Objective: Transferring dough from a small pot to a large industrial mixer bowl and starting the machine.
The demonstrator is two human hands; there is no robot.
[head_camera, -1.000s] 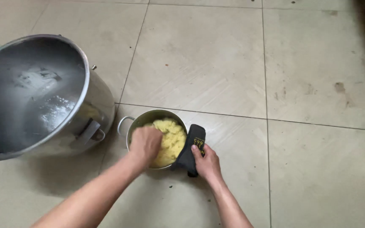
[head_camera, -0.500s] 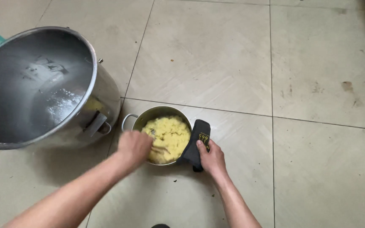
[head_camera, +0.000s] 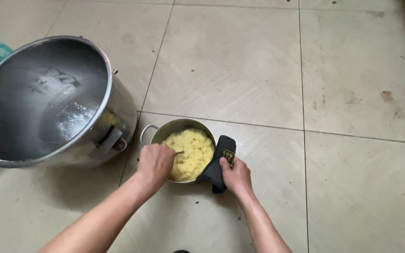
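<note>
Left hand (head_camera: 154, 161) shifted from over the yellow mash (head_camera: 192, 153) to the small pot (head_camera: 178, 127) rim, fingers clenched around a utensil handle (head_camera: 179, 152); right hand (head_camera: 234, 174) stayed clamping the black cloth (head_camera: 219, 161) there.

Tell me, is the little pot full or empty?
Nearly full: yellow mash fills the small pot close to its rim.

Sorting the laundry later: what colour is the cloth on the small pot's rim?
Black cloth with yellow print, clearest in the head view.
</note>
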